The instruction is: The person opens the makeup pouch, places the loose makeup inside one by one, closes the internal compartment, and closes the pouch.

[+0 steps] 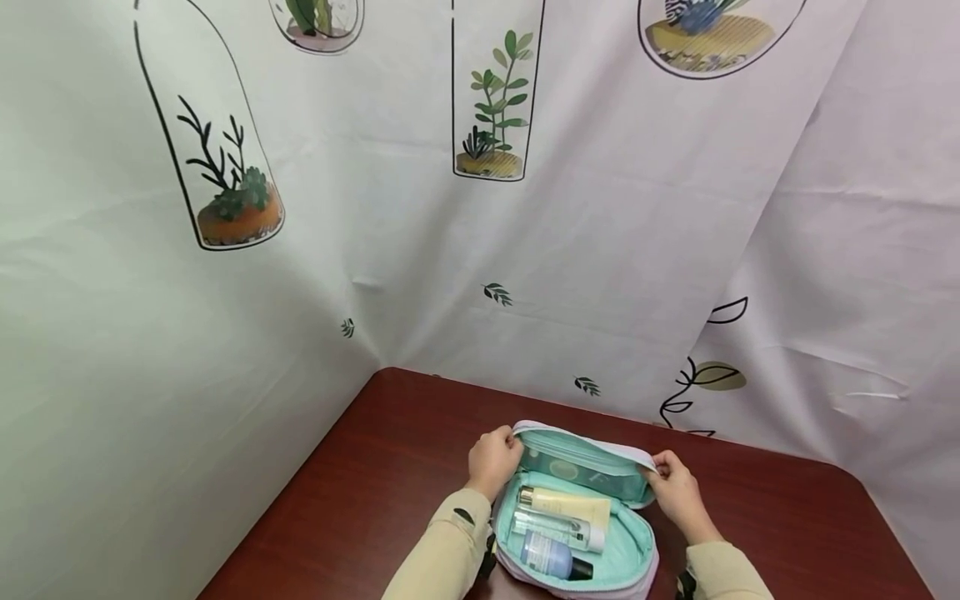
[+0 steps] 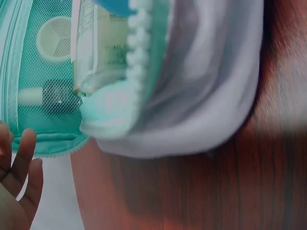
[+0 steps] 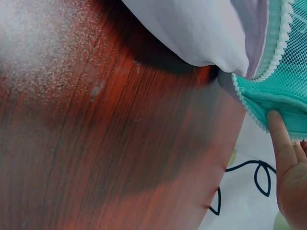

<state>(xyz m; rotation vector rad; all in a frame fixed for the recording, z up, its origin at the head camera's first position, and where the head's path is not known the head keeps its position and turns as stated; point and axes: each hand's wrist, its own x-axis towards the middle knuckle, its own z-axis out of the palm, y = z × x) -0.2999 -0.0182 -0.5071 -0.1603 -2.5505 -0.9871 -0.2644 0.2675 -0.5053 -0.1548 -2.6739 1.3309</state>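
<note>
A lavender toiletry bag (image 1: 630,546) with a mint-green lining lies unzipped on the table, its lid (image 1: 585,454) raised at the back. My left hand (image 1: 493,460) pinches the lid's left corner, while my right hand (image 1: 677,497) pinches the right corner. Inside the bag lie a pale yellow tube (image 1: 566,503), a clear bottle (image 1: 551,527) with a white cap, and a blue bottle (image 1: 546,554) with a black cap. Behind the lid's mesh, the left wrist view shows a round pale item (image 2: 55,39) and a dropper-like item with a black collar (image 2: 60,97).
The reddish-brown wooden table (image 1: 360,500) extends to both sides of the bag. A white cloth (image 1: 420,275) printed with plants hangs behind the table and along its left side.
</note>
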